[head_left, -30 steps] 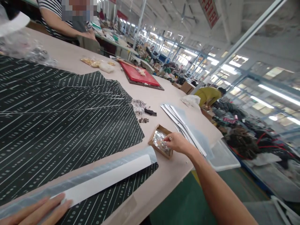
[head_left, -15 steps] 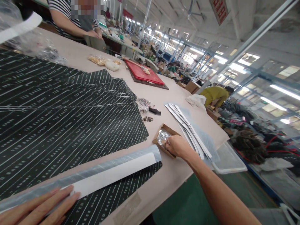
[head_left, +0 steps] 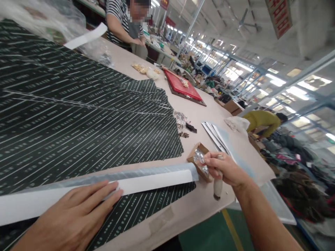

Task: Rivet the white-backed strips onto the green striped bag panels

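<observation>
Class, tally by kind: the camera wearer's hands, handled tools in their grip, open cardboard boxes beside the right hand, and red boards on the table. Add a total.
Left hand and right hand: 2
Pale-handled tool: 1
Open cardboard box: 1
Red board: 1
Total: 5

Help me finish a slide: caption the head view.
Left hand on long white strip; right hand holds pale cylindrical handle at open brown cardboard box.

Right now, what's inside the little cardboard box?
Inside the cardboard box are small, shiny, silvery pieces. The right hand hides part of the inside, and whatever lies under the pieces can't be seen.
</observation>
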Available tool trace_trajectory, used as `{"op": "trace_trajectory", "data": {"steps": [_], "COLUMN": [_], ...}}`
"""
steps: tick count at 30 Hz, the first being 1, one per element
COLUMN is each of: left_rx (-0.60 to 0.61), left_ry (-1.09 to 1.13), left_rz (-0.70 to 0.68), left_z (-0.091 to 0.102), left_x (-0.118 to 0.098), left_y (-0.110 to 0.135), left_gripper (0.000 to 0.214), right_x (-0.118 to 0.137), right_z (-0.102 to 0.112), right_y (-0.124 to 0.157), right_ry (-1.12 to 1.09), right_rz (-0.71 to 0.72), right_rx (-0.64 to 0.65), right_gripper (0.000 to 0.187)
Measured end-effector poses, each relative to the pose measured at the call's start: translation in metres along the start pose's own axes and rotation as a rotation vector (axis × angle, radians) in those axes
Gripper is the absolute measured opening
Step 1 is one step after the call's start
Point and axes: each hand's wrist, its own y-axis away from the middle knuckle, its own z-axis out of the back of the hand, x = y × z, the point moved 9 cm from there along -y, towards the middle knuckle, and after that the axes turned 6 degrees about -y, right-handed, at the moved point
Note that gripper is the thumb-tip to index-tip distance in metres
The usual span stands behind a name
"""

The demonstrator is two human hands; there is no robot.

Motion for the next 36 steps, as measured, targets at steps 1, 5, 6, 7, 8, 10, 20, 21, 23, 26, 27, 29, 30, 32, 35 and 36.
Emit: {"op": "trace_trajectory", "data": {"steps": [1,5,6,7,8,10,20,21,23,26,27,29,30,32,35,36], "left_rx": [0.03,0.087,0.12,0.149,0.171,0.227,0.244,0.243,0.238,0.235,0.233,0.228,0.224,0.217,0.207,0.207], "left_ry": [-0.051,-0.072,-0.059,-0.043,-0.025,0.017,0.017,0.031,0.041,0.022,0.016,0.004,-0.001,-0.004,0.001,0.004], "left_rz": [-0.005,0.048,0.074,0.091,0.091,0.06,0.11,0.108,0.1,0.095,0.095,0.095,0.096,0.094,0.089,0.087], "left_z": [0.0,0.006,0.005,0.004,0.003,-0.005,-0.004,-0.005,-0.005,-0.004,-0.003,-0.002,-0.001,0.0,0.001,0.001], "left_x": [-0.003,-0.008,-0.009,-0.01,-0.013,-0.019,-0.006,-0.006,-0.006,-0.008,-0.008,-0.008,-0.008,-0.008,-0.008,-0.009], "left_y": [-0.001,-0.006,-0.008,-0.01,-0.012,-0.015,-0.003,-0.003,-0.005,-0.007,-0.007,-0.006,-0.006,-0.006,-0.006,-0.006], "left_gripper": [0.047,0.036,0.033,0.031,0.029,0.022,0.022,0.022,0.021,0.023,0.024,0.025,0.026,0.025,0.026,0.026], "right_x": [0.008,0.032,0.034,0.035,0.034,0.032,0.083,0.083,0.082,0.08,0.08,0.08,0.081,0.085,0.092,0.094], "right_z": [-0.017,-0.088,-0.104,-0.116,-0.126,-0.142,-0.233,-0.234,-0.235,-0.237,-0.239,-0.243,-0.245,-0.246,-0.248,-0.248], "right_y": [0.002,0.006,0.006,0.005,0.002,-0.006,-0.014,-0.014,-0.014,-0.012,-0.012,-0.011,-0.01,-0.009,-0.007,-0.006], "right_ry": [-0.12,-0.225,-0.16,-0.078,0.009,0.157,0.33,0.346,0.397,0.44,0.449,0.474,0.491,0.536,0.61,0.633], "right_rz": [-0.001,-0.019,-0.014,-0.006,0.012,0.074,0.165,0.145,0.142,0.165,0.179,0.211,0.229,0.261,0.293,0.302], "right_rx": [0.038,0.201,0.237,0.261,0.263,0.232,0.381,0.392,0.408,0.443,0.46,0.489,0.492,0.476,0.435,0.425], "right_gripper": [0.042,0.042,0.041,0.038,0.035,0.029,0.015,0.015,0.015,0.015,0.015,0.017,0.018,0.02,0.022,0.023]}}
